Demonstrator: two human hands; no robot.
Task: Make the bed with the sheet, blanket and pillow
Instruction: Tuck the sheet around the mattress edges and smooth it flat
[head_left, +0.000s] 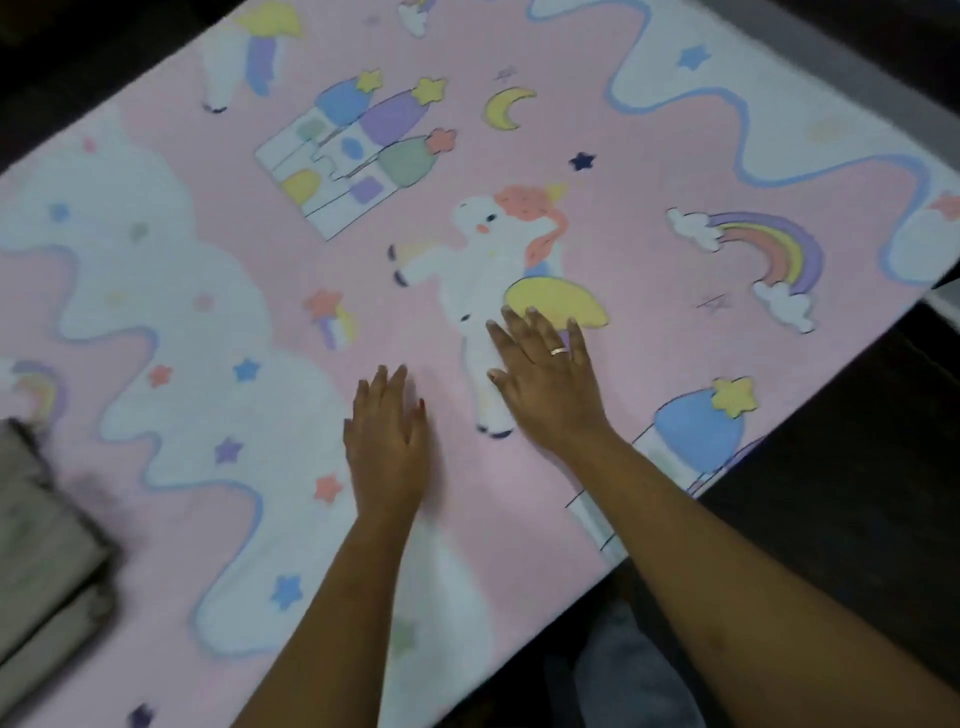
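My left hand (387, 441) and right hand (545, 379) lie flat, fingers straight, holding nothing, on the pink sheet (467, 156) spread over the bed. I should sweep outward toward the edges, pressing lightly. Folded grey fabric (47, 561) waits at my left.

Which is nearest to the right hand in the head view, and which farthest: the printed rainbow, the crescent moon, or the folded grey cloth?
From the right hand, resting flat on the pink unicorn sheet:
1. Printed rainbow, up and to its right.
2. Crescent moon, farther up the sheet, almost straight ahead.
3. Folded grey cloth, far off at the left edge of the view.
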